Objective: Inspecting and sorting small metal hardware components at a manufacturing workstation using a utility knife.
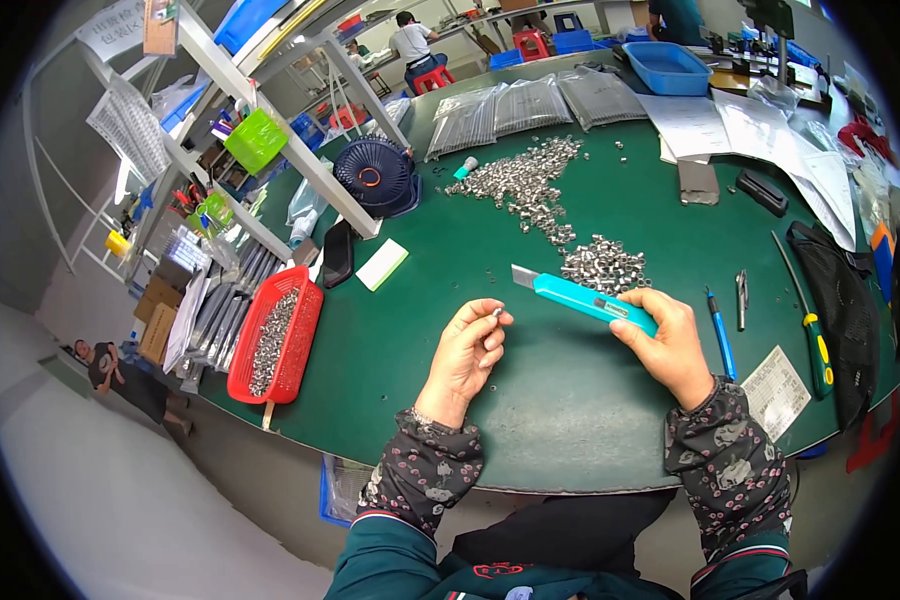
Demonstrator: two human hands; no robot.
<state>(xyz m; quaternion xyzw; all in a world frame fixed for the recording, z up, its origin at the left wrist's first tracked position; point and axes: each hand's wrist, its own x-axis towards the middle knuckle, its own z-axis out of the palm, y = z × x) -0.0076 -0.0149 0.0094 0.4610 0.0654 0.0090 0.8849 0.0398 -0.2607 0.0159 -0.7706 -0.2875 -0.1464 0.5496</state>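
Note:
My left hand is closed in a pinch on a small silver metal ring, held above the green table. A teal utility knife lies in the grip of my right hand. Its blade is out and points left, toward the space just above my left fingertips, apart from the ring. Behind the knife sits a small heap of similar metal rings. A larger, spread-out pile of small metal parts lies farther back.
At the left edge stands a red basket of metal parts, near a black phone and dark blue fan. To the right lie a blue pen, a screwdriver and a black pouch. A blue tub stands behind.

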